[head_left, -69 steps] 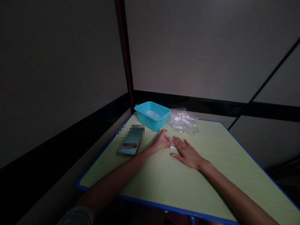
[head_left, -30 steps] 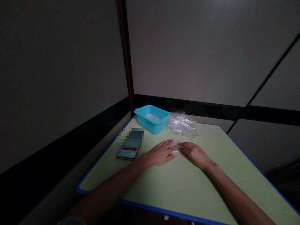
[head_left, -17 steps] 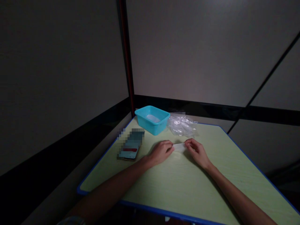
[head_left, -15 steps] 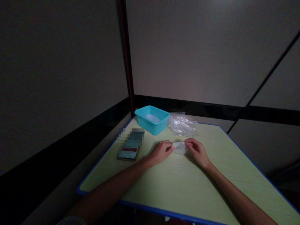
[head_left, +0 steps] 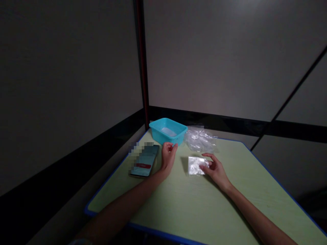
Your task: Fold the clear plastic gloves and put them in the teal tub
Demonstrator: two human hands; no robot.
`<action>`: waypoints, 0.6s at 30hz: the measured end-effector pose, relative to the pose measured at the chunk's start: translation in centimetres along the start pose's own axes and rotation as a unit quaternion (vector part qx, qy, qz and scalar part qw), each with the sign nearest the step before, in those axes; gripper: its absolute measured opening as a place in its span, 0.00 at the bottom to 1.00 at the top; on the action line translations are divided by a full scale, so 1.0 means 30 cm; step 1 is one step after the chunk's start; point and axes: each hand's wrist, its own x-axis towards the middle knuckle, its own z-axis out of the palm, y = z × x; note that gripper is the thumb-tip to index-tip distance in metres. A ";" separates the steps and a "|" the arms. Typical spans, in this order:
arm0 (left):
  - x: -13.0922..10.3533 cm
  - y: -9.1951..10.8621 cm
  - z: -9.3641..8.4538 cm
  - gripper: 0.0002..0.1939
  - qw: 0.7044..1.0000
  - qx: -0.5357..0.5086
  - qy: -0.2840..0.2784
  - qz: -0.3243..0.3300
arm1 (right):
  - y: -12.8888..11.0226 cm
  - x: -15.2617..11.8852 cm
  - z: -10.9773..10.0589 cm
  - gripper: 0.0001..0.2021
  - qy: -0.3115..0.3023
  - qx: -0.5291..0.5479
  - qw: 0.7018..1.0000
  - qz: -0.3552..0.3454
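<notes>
My right hand (head_left: 215,170) pinches the right side of a small, shiny, folded clear plastic bag (head_left: 195,166) between thumb and fingers, its index finger lifted off. The bag is tilted toward me just over the table. Apart from it, my left hand (head_left: 168,157) is raised in front of a turquoise plastic basin (head_left: 158,134). Its fingers are loosely curled, the thumb stands away from them, and nothing shows between. Inside the basin lies a whitish, flat piece (head_left: 168,131), too small to make out.
A loose heap of clear plastic bags (head_left: 200,139) lies right of the basin. Left of my left hand is a smartphone (head_left: 145,160), partly pixelated. The pale green table (head_left: 178,211) has a blue edge and stands in a corner of panelled walls.
My left hand has let go of the plastic bag and moved left toward the basin. My right hand keeps the bag, which now faces me more and catches the light. The view has shifted slightly.
</notes>
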 end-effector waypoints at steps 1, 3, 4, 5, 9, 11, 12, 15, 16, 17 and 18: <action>0.023 -0.001 -0.010 0.10 1.000 -0.012 0.024 -0.006 | 0.003 -0.001 0.001 0.23 -0.008 0.002 1.000 0.001; 0.067 -0.003 -0.027 0.11 0.998 -0.036 0.055 -0.021 | 0.008 -0.005 0.004 0.23 -0.026 0.006 1.000 0.005; 0.086 -0.004 -0.033 0.12 0.996 -0.049 0.064 -0.030 | 0.010 -0.007 0.005 0.23 -0.034 0.007 0.999 0.006; 0.102 -0.005 -0.037 0.12 0.995 -0.062 0.067 -0.039 | 0.011 -0.008 0.006 0.23 -0.040 0.007 0.999 0.007; 0.143 0.005 -0.046 0.12 0.989 -0.115 0.048 -0.076 | 0.010 -0.012 0.007 0.22 -0.051 0.000 0.999 0.006; 0.151 0.014 -0.050 0.13 0.985 -0.140 0.032 -0.091 | 0.008 -0.011 0.007 0.22 -0.054 0.001 0.999 0.005; 0.152 0.019 -0.051 0.13 0.983 -0.153 0.025 -0.097 | 0.008 -0.011 0.007 0.22 -0.056 0.004 0.998 0.005; 0.148 0.030 -0.053 0.14 0.976 -0.190 0.015 -0.106 | 0.009 -0.009 0.006 0.21 -0.056 0.007 0.998 0.001; 0.143 0.034 -0.052 0.15 0.974 -0.200 0.014 -0.106 | 0.009 -0.009 0.004 0.21 -0.054 0.006 0.999 -0.003; 0.136 0.037 -0.051 0.14 0.972 -0.209 0.013 -0.105 | 0.007 -0.008 0.001 0.21 -0.050 0.006 0.999 -0.009; 0.127 0.042 -0.050 0.14 0.971 -0.216 0.011 -0.102 | 0.002 -0.006 -0.004 0.20 -0.044 0.008 0.999 -0.016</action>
